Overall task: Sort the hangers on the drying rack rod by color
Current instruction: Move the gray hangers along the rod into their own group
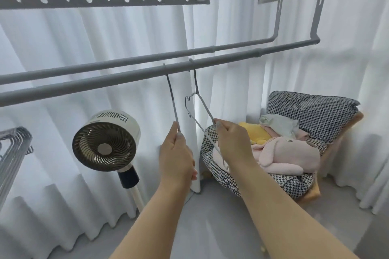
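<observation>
— Left hand (176,153): pinching the lower end of a grey hanger (171,92), seen edge-on. Right hand (231,143): fingers curled round the sloping arm of a second grey hanger (200,109), turned sideways.

— Hooked where?

— Both over the front drying rack rod (126,75), side by side, near mid-span. Second rod (136,61) just behind.

— Surroundings?

— More hangers (12,153) bunched at far left. Fan (107,141) below the rod, white curtain (126,33) behind. Houndstooth chair (311,107) at right, holding a pink plush toy (288,153).

Single head cam, wide-angle, tilted slightly up and forward from just below the long grey metal drying-rack rod (130,78), near it; sheer white pleated curtains (84,52) fill the background.
</observation>
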`<move>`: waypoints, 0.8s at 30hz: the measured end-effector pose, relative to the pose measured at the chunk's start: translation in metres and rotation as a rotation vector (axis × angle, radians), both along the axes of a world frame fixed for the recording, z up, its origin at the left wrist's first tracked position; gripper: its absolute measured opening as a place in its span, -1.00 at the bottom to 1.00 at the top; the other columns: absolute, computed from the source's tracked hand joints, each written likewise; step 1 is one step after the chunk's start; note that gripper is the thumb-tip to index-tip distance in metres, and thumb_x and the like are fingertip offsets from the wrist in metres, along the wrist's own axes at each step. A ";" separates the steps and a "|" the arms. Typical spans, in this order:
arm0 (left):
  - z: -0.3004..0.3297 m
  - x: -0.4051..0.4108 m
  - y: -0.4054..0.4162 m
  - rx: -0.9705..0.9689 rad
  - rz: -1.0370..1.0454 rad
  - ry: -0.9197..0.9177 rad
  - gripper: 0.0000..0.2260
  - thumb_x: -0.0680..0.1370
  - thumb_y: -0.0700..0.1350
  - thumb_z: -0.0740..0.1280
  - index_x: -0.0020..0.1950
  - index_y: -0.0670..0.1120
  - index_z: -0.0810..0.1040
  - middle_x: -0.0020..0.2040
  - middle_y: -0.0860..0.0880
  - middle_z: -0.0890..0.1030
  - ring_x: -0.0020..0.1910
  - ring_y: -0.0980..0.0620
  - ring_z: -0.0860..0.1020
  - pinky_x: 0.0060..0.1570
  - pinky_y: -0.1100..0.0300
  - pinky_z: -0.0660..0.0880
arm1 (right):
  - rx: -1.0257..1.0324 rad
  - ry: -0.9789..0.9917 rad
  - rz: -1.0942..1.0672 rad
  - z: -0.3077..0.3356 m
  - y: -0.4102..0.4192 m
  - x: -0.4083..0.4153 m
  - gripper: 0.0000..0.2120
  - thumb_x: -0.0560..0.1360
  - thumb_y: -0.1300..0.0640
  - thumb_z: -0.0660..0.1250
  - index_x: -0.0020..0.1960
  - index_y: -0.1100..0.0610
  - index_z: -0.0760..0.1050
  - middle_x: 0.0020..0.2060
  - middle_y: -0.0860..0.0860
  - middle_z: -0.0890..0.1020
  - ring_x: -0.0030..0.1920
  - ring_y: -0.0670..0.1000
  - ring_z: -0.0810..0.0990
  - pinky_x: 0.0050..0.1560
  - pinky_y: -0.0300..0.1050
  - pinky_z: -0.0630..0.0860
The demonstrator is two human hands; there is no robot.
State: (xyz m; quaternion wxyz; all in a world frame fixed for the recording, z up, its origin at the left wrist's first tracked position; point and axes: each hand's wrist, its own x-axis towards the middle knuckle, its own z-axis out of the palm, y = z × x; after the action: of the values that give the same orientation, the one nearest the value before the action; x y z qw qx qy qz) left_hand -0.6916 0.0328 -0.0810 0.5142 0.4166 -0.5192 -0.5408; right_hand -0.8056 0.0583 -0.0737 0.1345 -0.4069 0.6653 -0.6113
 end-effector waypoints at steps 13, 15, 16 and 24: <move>-0.005 -0.063 -0.019 -0.067 -0.152 -0.050 -0.64 0.69 -0.06 0.07 0.47 0.20 0.34 -0.53 -0.03 0.35 -0.61 0.03 0.24 -0.63 0.26 0.28 | -0.001 -0.081 -0.111 -0.006 -0.010 -0.059 -0.69 0.62 0.11 0.15 0.14 0.26 0.58 -0.35 0.05 0.57 -0.26 0.04 0.50 -0.13 -0.09 0.41; -0.005 -0.074 -0.021 -0.060 -0.163 -0.045 -0.63 0.69 -0.08 0.07 0.49 0.19 0.32 -0.56 0.02 0.37 -0.59 0.03 0.24 -0.59 0.25 0.28 | 0.011 -0.089 -0.119 -0.006 -0.012 -0.071 -0.69 0.62 0.09 0.15 0.18 0.20 0.59 -0.28 0.07 0.62 -0.16 0.05 0.57 -0.04 -0.08 0.46; -0.004 -0.079 -0.022 -0.064 -0.168 -0.045 -0.62 0.69 -0.08 0.08 0.50 0.17 0.32 -0.55 0.03 0.38 -0.57 0.02 0.24 -0.57 0.24 0.27 | 0.013 -0.093 -0.126 -0.006 -0.013 -0.078 -0.69 0.62 0.09 0.15 0.19 0.16 0.59 -0.22 0.07 0.66 -0.11 0.05 0.59 0.00 -0.07 0.48; 0.000 -0.143 -0.022 -0.058 -0.168 -0.030 -0.62 0.68 -0.10 0.08 0.49 0.16 0.33 -0.48 -0.06 0.33 -0.63 0.07 0.25 -0.66 0.28 0.26 | 0.015 -0.072 -0.140 -0.003 -0.012 -0.137 -0.68 0.60 0.13 0.15 0.09 0.40 0.48 -0.34 0.24 0.51 -0.30 0.09 0.39 -0.19 -0.08 0.35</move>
State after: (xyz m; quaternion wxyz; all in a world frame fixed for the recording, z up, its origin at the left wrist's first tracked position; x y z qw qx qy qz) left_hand -0.8344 0.0108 -0.0808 0.4712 0.3645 -0.5754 -0.5603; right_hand -0.9425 0.0464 -0.0772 0.1184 -0.3363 0.6913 -0.6284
